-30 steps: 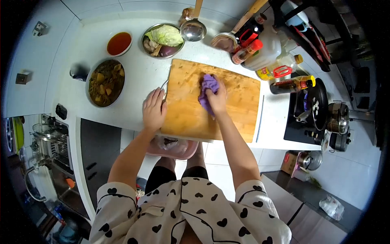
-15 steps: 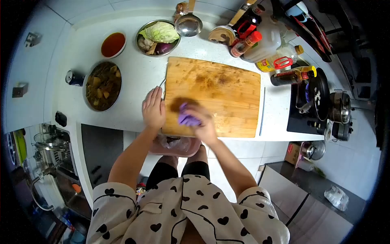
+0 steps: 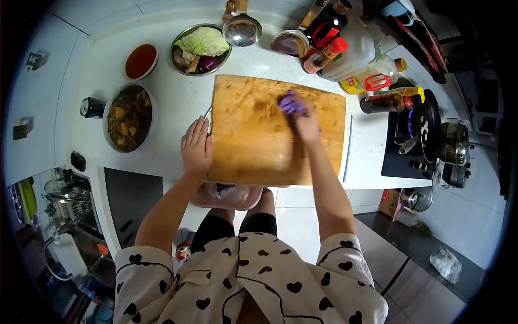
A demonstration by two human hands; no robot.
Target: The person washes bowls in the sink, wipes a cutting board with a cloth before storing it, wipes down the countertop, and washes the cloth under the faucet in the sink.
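On the worktop (image 3: 172,100), a can (image 3: 92,108) sits near some stew (image 3: 128,120) in a white bowl (image 3: 151,102). Red liquid (image 3: 141,61) fills another. A steel bowl (image 3: 216,68) holds cabbage (image 3: 205,42) and an onion (image 3: 208,64), beside a ladle (image 3: 243,29). Bottles (image 3: 324,57) crowd the far right corner, near a pan (image 3: 430,144) of white pieces (image 3: 424,131).

Blotchy wooden board (image 3: 249,129), matt cloth (image 3: 292,103)

White counter (image 3: 178,102) bright; right hand (image 3: 306,120) slightly blurred, its shadow dark on cutting board (image 3: 248,143); edges bowed, corners black.
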